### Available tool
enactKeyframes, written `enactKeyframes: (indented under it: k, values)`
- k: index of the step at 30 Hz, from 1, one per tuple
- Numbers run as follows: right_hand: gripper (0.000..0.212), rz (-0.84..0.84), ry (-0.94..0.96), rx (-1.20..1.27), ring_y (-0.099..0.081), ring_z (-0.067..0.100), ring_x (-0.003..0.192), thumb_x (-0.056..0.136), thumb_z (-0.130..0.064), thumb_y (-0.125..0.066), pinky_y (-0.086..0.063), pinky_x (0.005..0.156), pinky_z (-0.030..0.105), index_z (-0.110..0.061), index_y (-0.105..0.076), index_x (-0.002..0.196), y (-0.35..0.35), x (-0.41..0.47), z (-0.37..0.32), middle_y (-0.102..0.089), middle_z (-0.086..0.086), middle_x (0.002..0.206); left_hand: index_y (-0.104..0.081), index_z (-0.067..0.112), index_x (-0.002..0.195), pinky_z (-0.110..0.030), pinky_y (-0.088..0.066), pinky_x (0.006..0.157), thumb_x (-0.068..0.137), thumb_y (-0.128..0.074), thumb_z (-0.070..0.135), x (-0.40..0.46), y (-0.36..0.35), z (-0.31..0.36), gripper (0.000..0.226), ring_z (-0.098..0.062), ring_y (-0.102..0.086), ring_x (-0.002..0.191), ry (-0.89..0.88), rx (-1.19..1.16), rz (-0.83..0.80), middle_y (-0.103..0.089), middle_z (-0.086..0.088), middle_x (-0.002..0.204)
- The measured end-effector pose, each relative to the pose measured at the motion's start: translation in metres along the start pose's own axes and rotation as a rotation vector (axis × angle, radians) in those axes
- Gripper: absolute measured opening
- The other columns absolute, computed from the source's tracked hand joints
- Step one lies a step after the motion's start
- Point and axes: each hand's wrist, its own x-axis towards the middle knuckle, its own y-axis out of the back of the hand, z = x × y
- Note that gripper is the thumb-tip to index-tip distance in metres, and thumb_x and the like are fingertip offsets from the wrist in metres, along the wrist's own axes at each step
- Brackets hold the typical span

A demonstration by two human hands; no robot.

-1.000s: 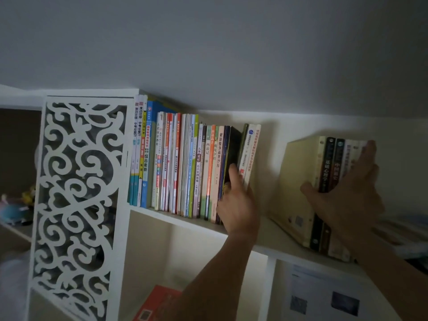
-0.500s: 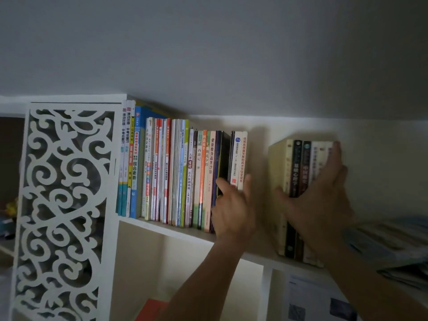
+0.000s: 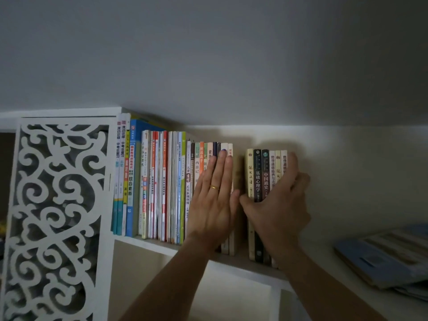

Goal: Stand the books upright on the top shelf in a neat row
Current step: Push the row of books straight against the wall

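Top shelf: long row of books upright. Left hand flat, fingers straight, pressing the row's right end. Right hand grip curled round a small upright batch, narrow gap between. Flat stack far right.
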Motion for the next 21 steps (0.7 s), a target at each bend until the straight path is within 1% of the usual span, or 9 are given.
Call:
enactKeyframes:
  k: [3,6,9,10,11,12,14,17,21]
  values:
    - [0.132,-0.046,0.011,-0.001,-0.057,0.03,0.109,0.058,-0.055,-0.088,-0.053,0.073,0.04,-0.029,-0.006,0.158,0.002,0.005,0.001,-0.034,0.008,0.137,-0.003,0.005,0.164,-0.048,-0.016,0.129,0.111,-0.028,0.034,0.003,-0.001,-0.001,0.066,-0.025,0.006,0.161,0.013,-0.017,0.0,0.007,-0.015,0.173]
    - [0.14,-0.128,0.077,0.035,-0.053,0.032,0.118,0.057,-0.06,-0.087,-0.059,0.081,0.048,-0.029,0.004,0.159,0.009,-0.004,0.008,-0.027,0.01,0.146,-0.009,0.001,0.163,-0.052,-0.02,0.128,0.111,-0.028,0.036,-0.01,0.006,0.001,0.066,-0.028,0.0,0.161,0.009,-0.095,-0.006,0.001,-0.018,0.173]
    - [0.154,-0.192,0.067,-0.004,-0.047,0.038,0.131,0.051,-0.078,-0.08,-0.055,0.093,0.056,-0.025,0.017,0.159,0.019,-0.034,0.023,-0.023,0.014,0.154,-0.03,0.001,0.16,-0.047,-0.03,0.124,0.108,-0.037,0.044,-0.047,0.022,0.007,0.067,-0.028,-0.025,0.156,0.157,-0.18,-0.017,-0.027,-0.019,0.167]
    - [0.156,-0.228,0.062,-0.029,-0.046,0.038,0.132,0.05,-0.083,-0.076,-0.055,0.094,0.055,-0.024,0.02,0.158,0.02,-0.043,0.028,-0.023,0.014,0.153,-0.045,0.006,0.15,-0.041,-0.043,0.112,0.107,-0.04,0.048,-0.059,0.028,0.01,0.061,-0.028,-0.046,0.141,0.243,-0.2,-0.019,-0.046,-0.016,0.152]
    - [0.156,-0.277,0.062,-0.045,-0.046,0.038,0.131,0.05,-0.082,-0.075,-0.055,0.094,0.053,-0.023,0.022,0.157,0.02,-0.048,0.033,-0.024,0.013,0.151,-0.055,0.012,0.133,-0.033,-0.051,0.092,0.106,-0.042,0.051,-0.067,0.031,0.013,0.05,-0.023,-0.061,0.115,0.309,-0.213,-0.018,-0.058,-0.008,0.126]
    - [0.156,-0.323,0.057,-0.052,-0.047,0.036,0.129,0.051,-0.079,-0.078,-0.054,0.092,0.052,-0.023,0.022,0.157,0.018,-0.05,0.037,-0.026,0.012,0.148,-0.057,0.018,0.115,-0.024,-0.05,0.073,0.106,-0.043,0.053,-0.073,0.031,0.018,0.039,-0.015,-0.063,0.088,0.335,-0.218,-0.038,-0.059,0.001,0.103]
    - [0.152,-0.347,0.063,-0.058,-0.05,0.035,0.124,0.055,-0.07,-0.084,-0.056,0.091,0.051,-0.021,0.018,0.157,0.012,-0.046,0.039,-0.03,0.013,0.143,-0.052,0.024,0.095,-0.014,-0.037,0.056,0.107,-0.044,0.05,-0.073,0.022,0.026,0.03,-0.007,-0.055,0.066,0.315,-0.223,-0.116,-0.05,0.011,0.08]
    - [0.146,-0.318,0.09,-0.059,-0.053,0.034,0.117,0.059,-0.064,-0.084,-0.058,0.086,0.053,-0.02,0.015,0.157,0.005,-0.041,0.036,-0.034,0.014,0.138,-0.051,0.024,0.089,-0.017,-0.032,0.055,0.108,-0.048,0.041,-0.067,0.011,0.028,0.025,-0.006,-0.047,0.065,0.267,-0.206,-0.14,-0.042,0.012,0.079]
    - [0.149,-0.364,0.102,0.025,-0.048,0.036,0.124,0.057,-0.076,-0.079,-0.053,0.095,0.055,-0.022,0.018,0.157,0.01,-0.043,0.04,-0.031,0.014,0.143,-0.051,0.019,0.102,-0.036,-0.053,0.062,0.111,-0.039,0.04,-0.071,0.022,0.023,0.026,-0.021,-0.061,0.078,0.192,-0.177,-0.138,-0.054,-0.001,0.088]
